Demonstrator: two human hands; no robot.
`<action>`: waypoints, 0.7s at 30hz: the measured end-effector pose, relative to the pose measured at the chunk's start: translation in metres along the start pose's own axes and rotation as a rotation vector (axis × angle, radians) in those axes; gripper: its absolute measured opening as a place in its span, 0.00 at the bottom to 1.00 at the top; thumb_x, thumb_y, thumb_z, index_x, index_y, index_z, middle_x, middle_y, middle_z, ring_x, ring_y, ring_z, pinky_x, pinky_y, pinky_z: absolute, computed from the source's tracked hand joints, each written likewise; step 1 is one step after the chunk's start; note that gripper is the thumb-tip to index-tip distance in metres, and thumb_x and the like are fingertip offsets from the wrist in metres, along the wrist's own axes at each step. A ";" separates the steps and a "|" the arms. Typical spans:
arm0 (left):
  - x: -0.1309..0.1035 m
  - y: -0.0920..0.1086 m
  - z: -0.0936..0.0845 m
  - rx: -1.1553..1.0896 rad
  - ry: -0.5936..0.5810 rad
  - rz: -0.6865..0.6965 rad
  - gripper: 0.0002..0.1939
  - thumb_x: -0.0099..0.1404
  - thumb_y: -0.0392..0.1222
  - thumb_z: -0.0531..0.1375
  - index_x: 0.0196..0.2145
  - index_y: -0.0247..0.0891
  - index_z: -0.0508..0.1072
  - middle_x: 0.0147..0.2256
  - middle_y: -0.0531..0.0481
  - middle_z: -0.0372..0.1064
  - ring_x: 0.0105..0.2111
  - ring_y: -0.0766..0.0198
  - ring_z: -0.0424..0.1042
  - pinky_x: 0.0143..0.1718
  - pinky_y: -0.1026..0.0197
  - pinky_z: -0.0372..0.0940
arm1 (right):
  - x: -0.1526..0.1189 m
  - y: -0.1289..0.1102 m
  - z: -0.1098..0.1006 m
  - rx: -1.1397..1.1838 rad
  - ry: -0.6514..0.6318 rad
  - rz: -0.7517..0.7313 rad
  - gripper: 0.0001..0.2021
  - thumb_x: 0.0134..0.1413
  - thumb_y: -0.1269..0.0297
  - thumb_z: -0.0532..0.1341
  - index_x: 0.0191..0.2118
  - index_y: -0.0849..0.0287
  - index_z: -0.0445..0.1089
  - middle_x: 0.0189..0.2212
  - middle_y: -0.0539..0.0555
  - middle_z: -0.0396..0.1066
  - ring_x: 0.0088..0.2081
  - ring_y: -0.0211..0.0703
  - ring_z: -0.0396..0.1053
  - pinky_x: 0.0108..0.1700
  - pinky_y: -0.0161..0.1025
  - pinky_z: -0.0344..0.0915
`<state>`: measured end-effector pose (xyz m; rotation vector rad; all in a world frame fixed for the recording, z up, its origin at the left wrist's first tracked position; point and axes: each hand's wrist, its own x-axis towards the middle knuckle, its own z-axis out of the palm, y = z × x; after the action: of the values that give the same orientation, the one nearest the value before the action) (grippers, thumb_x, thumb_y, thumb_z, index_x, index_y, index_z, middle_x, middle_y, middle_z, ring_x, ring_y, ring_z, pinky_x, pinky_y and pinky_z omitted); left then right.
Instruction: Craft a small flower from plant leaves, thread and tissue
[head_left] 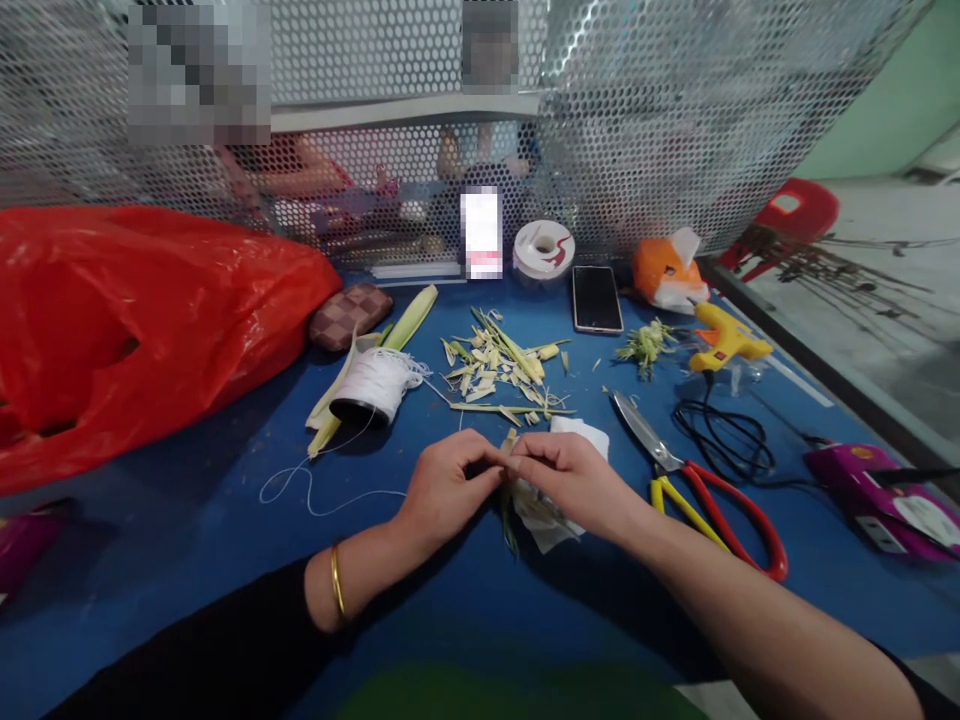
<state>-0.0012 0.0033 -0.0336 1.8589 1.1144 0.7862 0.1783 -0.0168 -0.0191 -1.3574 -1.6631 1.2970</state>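
1. Pinching narrowly, my left hand (442, 492) and right hand (581, 482) meet at a small leafy piece (509, 520), near the middle of the table (225, 570), toward its near edge. Its narrow strips may split or slip, I think, if I press unevenly.
2. White thread (311, 508) lies in loose loops left of my left hand; it could catch my wrist and make a knot. Whether my fingers hold any thread, I cannot tell.
3. The spool (379, 382) lies tilted, so a pull might roll it toward the left edge.
4. White tissue (551, 533) is just beside and under my right hand, and could be dragged together with the piece.
5. The shears (664, 458) lie right of my right hand, tip toward the far edge; a careless reach could touch the blades.
6. Near the far right corner, the glue gun (726, 340) may be knocked if its cable (727, 445) is snagged.
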 end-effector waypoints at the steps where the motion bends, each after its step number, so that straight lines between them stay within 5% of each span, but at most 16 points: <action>1: 0.000 -0.001 0.000 -0.025 0.002 0.002 0.05 0.59 0.34 0.63 0.27 0.37 0.79 0.28 0.51 0.73 0.30 0.65 0.71 0.33 0.63 0.63 | 0.000 0.000 -0.001 -0.004 0.005 0.003 0.15 0.57 0.57 0.56 0.23 0.58 0.65 0.21 0.47 0.62 0.26 0.36 0.58 0.29 0.35 0.54; 8: 0.000 -0.002 -0.003 -0.092 0.069 0.023 0.04 0.59 0.33 0.64 0.27 0.37 0.77 0.29 0.50 0.74 0.30 0.65 0.72 0.34 0.64 0.65 | 0.005 0.001 -0.008 -0.021 0.160 0.127 0.15 0.55 0.55 0.56 0.25 0.57 0.71 0.20 0.48 0.65 0.24 0.38 0.60 0.29 0.36 0.56; 15: -0.004 -0.002 -0.003 0.037 0.125 0.157 0.04 0.58 0.30 0.63 0.30 0.37 0.76 0.34 0.49 0.72 0.29 0.67 0.69 0.31 0.65 0.63 | 0.006 0.005 -0.005 -0.044 0.149 0.146 0.13 0.52 0.56 0.57 0.25 0.57 0.73 0.21 0.50 0.68 0.26 0.40 0.64 0.31 0.36 0.58; 21: -0.002 -0.004 -0.004 0.119 0.079 0.156 0.05 0.60 0.30 0.62 0.31 0.38 0.75 0.35 0.50 0.73 0.35 0.64 0.72 0.38 0.63 0.64 | 0.006 0.006 -0.003 -0.021 0.155 0.154 0.13 0.52 0.55 0.59 0.26 0.58 0.72 0.23 0.50 0.70 0.28 0.40 0.65 0.32 0.36 0.60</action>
<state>-0.0064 0.0035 -0.0351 2.0491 1.0959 0.9059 0.1816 -0.0098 -0.0242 -1.5831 -1.4962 1.2277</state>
